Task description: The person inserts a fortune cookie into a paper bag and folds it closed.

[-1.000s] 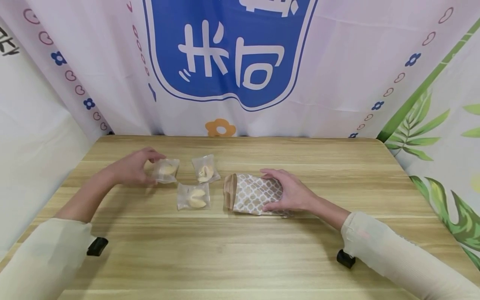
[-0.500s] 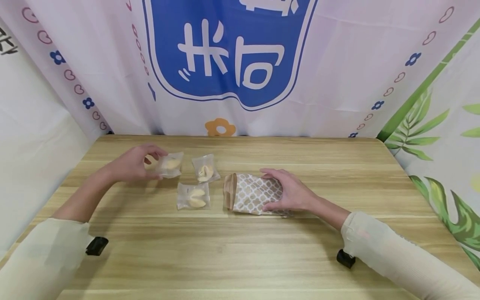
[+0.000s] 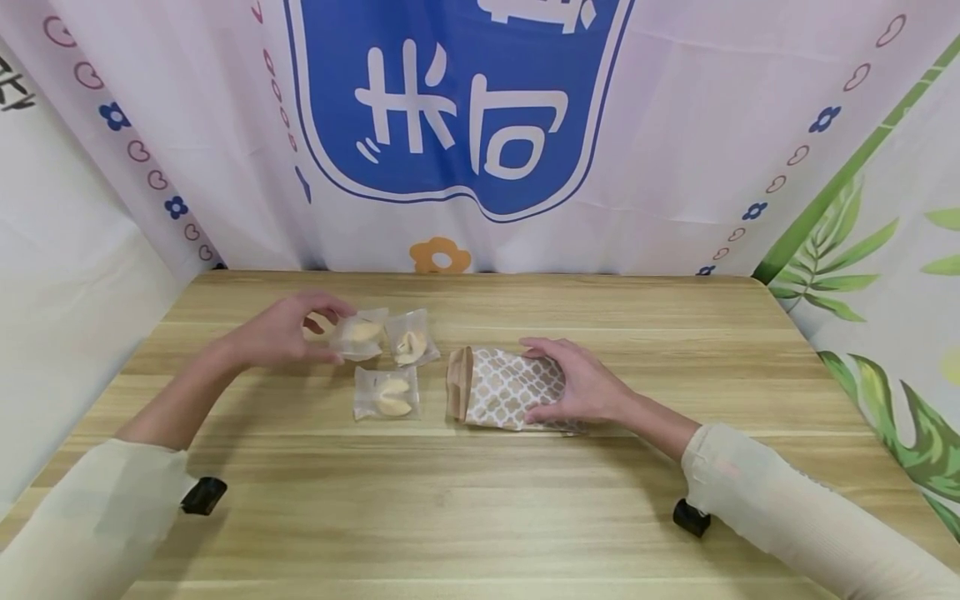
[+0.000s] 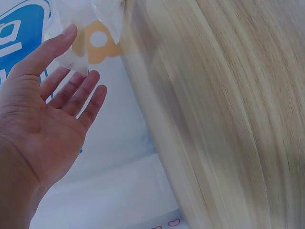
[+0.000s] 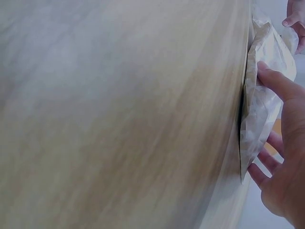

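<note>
On the left, my left hand [image 3: 288, 332] holds a clear-wrapped fortune cookie [image 3: 364, 332] by its near edge, between thumb and fingers. Two more wrapped fortune cookies lie close by: one [image 3: 411, 343] just right of it, another [image 3: 392, 395] nearer me. In the left wrist view, the held cookie packet [image 4: 78, 45] shows at the fingertips of the left hand [image 4: 57, 109]. To the right, a white-and-tan patterned paper bag [image 3: 510, 387] lies flat, its brown mouth facing the cookies. My right hand [image 3: 585, 383] grips it from the right, thumb and fingers on opposite sides.
The wooden table [image 3: 450, 517] reaches back to a white curtain [image 3: 690, 167] with a blue printed emblem. Leaf-patterned cloth [image 3: 885, 333] hangs along the right side. A black clip-like piece [image 3: 692, 517] sits under the right sleeve.
My left hand has carried its wrapped cookie rightward, up beside the back cookie packet. The right hand, the paper bag and the other two packets have stayed in place.
</note>
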The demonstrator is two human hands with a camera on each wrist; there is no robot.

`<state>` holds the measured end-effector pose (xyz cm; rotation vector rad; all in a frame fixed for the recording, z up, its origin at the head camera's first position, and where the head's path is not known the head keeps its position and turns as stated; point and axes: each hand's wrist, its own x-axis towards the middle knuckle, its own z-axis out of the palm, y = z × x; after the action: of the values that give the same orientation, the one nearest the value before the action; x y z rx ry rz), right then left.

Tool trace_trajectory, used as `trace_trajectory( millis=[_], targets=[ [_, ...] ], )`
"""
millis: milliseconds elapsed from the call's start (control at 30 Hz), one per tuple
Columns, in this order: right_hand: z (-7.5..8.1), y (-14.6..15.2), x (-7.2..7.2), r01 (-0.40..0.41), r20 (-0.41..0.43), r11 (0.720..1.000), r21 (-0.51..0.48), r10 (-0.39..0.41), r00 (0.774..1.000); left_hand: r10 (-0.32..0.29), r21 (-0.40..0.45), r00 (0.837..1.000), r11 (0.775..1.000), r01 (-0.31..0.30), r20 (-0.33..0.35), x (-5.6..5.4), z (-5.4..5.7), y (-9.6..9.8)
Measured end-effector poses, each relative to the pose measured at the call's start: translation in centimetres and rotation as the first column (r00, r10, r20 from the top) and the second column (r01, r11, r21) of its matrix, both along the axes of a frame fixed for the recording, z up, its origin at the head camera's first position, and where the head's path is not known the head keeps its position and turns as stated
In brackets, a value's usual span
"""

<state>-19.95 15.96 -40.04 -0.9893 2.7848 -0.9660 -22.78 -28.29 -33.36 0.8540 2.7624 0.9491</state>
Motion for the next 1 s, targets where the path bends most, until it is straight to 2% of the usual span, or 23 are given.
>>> trace_trajectory(
  millis=[233,533,1000],
  targets=[
    [-0.1,0.0,0.0,-0.003,0.000,1.000,-0.001,0.003,1.000,-0.008,0.021,1.000,1.000,0.008,-0.004,0.0,-0.3,0.9],
    [-0.1,0.0,0.0,0.005,0.005,1.000,-0.001,-0.005,1.000,-0.018,0.045,0.999,0.999,0.017,0.032,0.4,-0.3,2.7],
    [-0.1,0.0,-0.1,0.002,0.004,1.000,0.003,-0.002,1.000,-0.063,0.068,0.998,0.996,0.061,0.031,0.4,-0.4,4.2]
  ],
)
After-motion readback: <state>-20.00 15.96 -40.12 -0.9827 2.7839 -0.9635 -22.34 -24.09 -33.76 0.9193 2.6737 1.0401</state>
